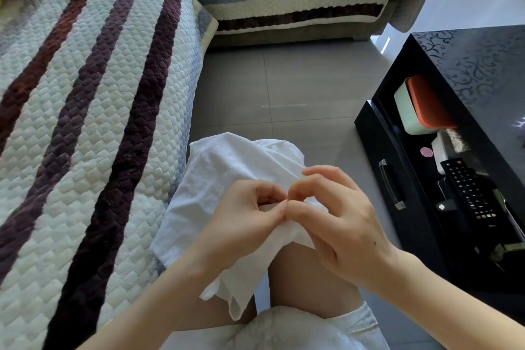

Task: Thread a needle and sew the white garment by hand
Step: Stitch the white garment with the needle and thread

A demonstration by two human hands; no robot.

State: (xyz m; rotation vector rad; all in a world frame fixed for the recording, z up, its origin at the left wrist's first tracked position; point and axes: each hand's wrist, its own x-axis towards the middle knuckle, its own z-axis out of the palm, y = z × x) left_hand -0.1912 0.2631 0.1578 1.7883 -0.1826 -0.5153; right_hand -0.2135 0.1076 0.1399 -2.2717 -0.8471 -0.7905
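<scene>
The white crumpled cloth garment (224,176) lies draped over the person's bare knees, beside the quilted striped sofa cover (85,122). The left hand (241,221) and right hand (338,224) meet at a fold, and the curled fingers (312,183) of both pinch the cloth. Whether they hold a needle cannot be told. A black remote control (468,193) lies inside the glossy black counter (483,71).

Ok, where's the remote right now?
In the head view, the remote lies far right, in the open compartment of the black table, nearer the person than the orange-lidded box.
</scene>
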